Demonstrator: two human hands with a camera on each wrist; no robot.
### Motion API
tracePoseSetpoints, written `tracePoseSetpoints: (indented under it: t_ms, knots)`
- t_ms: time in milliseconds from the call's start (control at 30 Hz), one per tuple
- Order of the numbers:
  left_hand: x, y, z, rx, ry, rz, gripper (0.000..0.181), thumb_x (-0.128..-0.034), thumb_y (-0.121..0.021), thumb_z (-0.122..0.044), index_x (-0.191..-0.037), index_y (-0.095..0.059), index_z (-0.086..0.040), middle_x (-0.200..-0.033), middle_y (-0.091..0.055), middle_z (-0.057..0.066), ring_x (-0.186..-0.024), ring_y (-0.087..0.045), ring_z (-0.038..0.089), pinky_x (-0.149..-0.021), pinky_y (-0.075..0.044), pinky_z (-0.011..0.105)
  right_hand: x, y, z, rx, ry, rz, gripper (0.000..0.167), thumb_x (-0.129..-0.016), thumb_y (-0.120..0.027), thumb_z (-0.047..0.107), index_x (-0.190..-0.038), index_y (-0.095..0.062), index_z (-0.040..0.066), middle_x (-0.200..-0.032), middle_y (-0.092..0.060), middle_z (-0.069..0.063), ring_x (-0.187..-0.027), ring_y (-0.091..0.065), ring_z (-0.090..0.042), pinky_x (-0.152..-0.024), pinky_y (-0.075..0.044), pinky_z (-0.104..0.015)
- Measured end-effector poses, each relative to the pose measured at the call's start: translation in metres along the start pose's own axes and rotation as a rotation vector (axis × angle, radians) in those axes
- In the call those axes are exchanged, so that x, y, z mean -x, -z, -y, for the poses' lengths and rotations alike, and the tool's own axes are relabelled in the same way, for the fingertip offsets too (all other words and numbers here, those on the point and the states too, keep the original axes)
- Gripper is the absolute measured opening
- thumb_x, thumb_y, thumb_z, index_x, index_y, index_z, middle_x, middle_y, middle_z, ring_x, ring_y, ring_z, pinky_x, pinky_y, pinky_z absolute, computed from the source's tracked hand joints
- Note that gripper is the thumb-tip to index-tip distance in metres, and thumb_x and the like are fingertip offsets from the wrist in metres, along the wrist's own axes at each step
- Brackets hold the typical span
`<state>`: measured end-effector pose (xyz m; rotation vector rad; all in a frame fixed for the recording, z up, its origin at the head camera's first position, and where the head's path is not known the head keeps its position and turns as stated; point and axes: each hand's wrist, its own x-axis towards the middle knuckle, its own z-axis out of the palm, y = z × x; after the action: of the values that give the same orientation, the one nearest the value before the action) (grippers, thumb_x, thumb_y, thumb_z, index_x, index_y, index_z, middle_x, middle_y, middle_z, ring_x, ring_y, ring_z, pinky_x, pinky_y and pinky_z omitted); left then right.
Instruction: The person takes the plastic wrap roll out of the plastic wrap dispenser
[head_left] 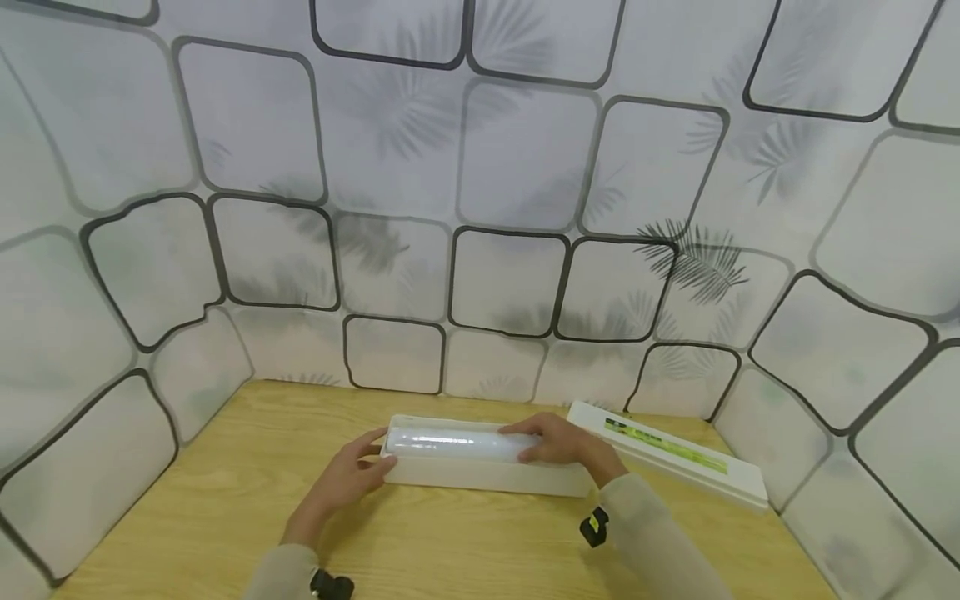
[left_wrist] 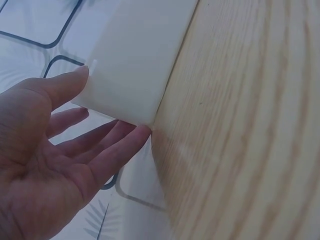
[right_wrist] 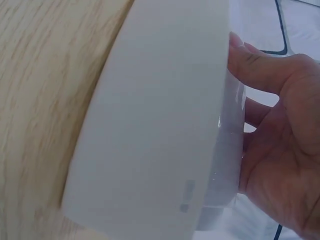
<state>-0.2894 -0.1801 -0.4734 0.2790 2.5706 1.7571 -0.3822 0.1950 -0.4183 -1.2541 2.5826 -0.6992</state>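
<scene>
A long white open-topped box (head_left: 487, 477) lies lengthwise on the table, with a shiny, clear-wrapped roll (head_left: 450, 442), apparently cling film, inside it. My left hand (head_left: 348, 477) holds the box's left end, thumb at the front corner and fingers about the end. The left wrist view shows those fingertips against the lower edge of the box (left_wrist: 135, 60). Over the right part of the roll, my right hand (head_left: 561, 440) grips it from above. In the right wrist view the thumb is at the box's upper rim and the other fingers are partly hidden behind the roll (right_wrist: 227, 155).
A long white lid (head_left: 667, 457) with a green label lies slanted on the table at the right, close to the right forearm. Light wood tabletop (head_left: 450, 542) stretches in front of the box. Patterned white walls (head_left: 510, 275) stand behind and on both sides.
</scene>
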Motion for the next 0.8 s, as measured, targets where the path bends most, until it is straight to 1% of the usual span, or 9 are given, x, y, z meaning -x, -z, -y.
tracePoseSetpoints:
  t_ms: [133, 267, 333, 400, 467, 567, 633, 667, 800]
  knots:
    - [0.001, 0.000, 0.000, 0.000, 0.001, -0.004, 0.064, -0.1018, -0.066, -0.020, -0.156, -0.039, 0.002, -0.145, -0.052, 0.037, -0.112, -0.070, 0.040, -0.084, -0.064, 0.042, 0.003, 0.006, 0.007, -0.022, -0.048, -0.039, 0.049, -0.098, -0.071, 0.023, -0.144, -0.061, 0.010, -0.144, -0.063, -0.017, -0.130, -0.062, -0.035, -0.103, -0.055, -0.044]
    - [0.000, 0.001, -0.001, -0.003, 0.003, 0.004, 0.065, -0.1020, -0.066, -0.021, -0.156, -0.038, 0.002, -0.144, -0.053, 0.037, -0.112, -0.070, 0.040, -0.083, -0.064, 0.042, 0.012, 0.016, 0.015, -0.043, -0.084, -0.073, 0.047, -0.098, -0.071, 0.021, -0.144, -0.062, 0.012, -0.145, -0.063, -0.016, -0.131, -0.061, -0.037, -0.104, -0.054, -0.050]
    - [-0.001, 0.001, -0.001, -0.003, -0.001, 0.003, 0.064, -0.1019, -0.066, -0.021, -0.156, -0.040, 0.001, -0.143, -0.054, 0.037, -0.112, -0.071, 0.040, -0.083, -0.064, 0.041, 0.017, 0.022, 0.017, -0.043, -0.080, -0.087, 0.047, -0.098, -0.071, 0.019, -0.143, -0.062, 0.011, -0.144, -0.063, -0.018, -0.132, -0.060, -0.038, -0.104, -0.054, -0.052]
    - [-0.001, 0.000, -0.001, -0.010, -0.011, 0.010, 0.063, -0.1021, -0.066, -0.021, -0.155, -0.040, 0.001, -0.143, -0.053, 0.038, -0.111, -0.071, 0.041, -0.083, -0.064, 0.042, 0.024, 0.027, 0.019, -0.046, -0.083, -0.098, 0.046, -0.098, -0.071, 0.018, -0.142, -0.063, 0.010, -0.143, -0.063, -0.019, -0.132, -0.060, -0.038, -0.104, -0.055, -0.052]
    - [-0.002, 0.000, 0.000, -0.011, -0.008, 0.005, 0.063, -0.1020, -0.066, -0.020, -0.155, -0.040, 0.001, -0.143, -0.053, 0.038, -0.111, -0.071, 0.041, -0.083, -0.064, 0.043, 0.030, 0.032, 0.020, -0.037, -0.074, -0.106, 0.046, -0.098, -0.071, 0.018, -0.142, -0.063, 0.008, -0.143, -0.062, -0.021, -0.131, -0.060, -0.040, -0.103, -0.055, -0.051]
    - [-0.001, 0.000, 0.001, -0.019, 0.002, 0.007, 0.063, -0.1021, -0.065, -0.020, -0.156, -0.039, 0.001, -0.144, -0.052, 0.038, -0.110, -0.071, 0.040, -0.083, -0.064, 0.042, 0.040, 0.040, 0.021, -0.037, -0.089, -0.112, 0.048, -0.097, -0.071, 0.019, -0.143, -0.062, 0.008, -0.146, -0.060, -0.021, -0.132, -0.060, -0.040, -0.103, -0.056, -0.050]
    - [-0.001, 0.001, 0.001, -0.016, 0.015, -0.004, 0.064, -0.1014, -0.066, -0.020, -0.156, -0.040, 0.000, -0.144, -0.052, 0.038, -0.110, -0.071, 0.039, -0.083, -0.064, 0.042, 0.047, 0.045, 0.021, -0.021, -0.095, -0.133, 0.048, -0.097, -0.072, 0.021, -0.142, -0.062, 0.008, -0.146, -0.061, -0.020, -0.131, -0.060, -0.040, -0.103, -0.056, -0.050]
    - [-0.001, 0.001, 0.001, -0.020, 0.009, -0.001, 0.064, -0.1015, -0.066, -0.020, -0.156, -0.040, 0.000, -0.144, -0.052, 0.038, -0.110, -0.071, 0.039, -0.083, -0.064, 0.042, 0.051, 0.048, 0.021, -0.017, -0.102, -0.144, 0.048, -0.097, -0.072, 0.021, -0.142, -0.062, 0.008, -0.143, -0.063, -0.019, -0.128, -0.062, -0.040, -0.101, -0.056, -0.049]
    - [-0.001, 0.003, 0.001, -0.024, 0.005, 0.006, 0.064, -0.1014, -0.066, -0.020, -0.156, -0.040, 0.000, -0.144, -0.052, 0.039, -0.109, -0.071, 0.039, -0.082, -0.064, 0.041, 0.067, 0.053, 0.017, -0.004, -0.104, -0.192, 0.047, -0.096, -0.072, 0.022, -0.140, -0.064, 0.007, -0.140, -0.065, -0.020, -0.128, -0.062, -0.042, -0.101, -0.055, -0.054]
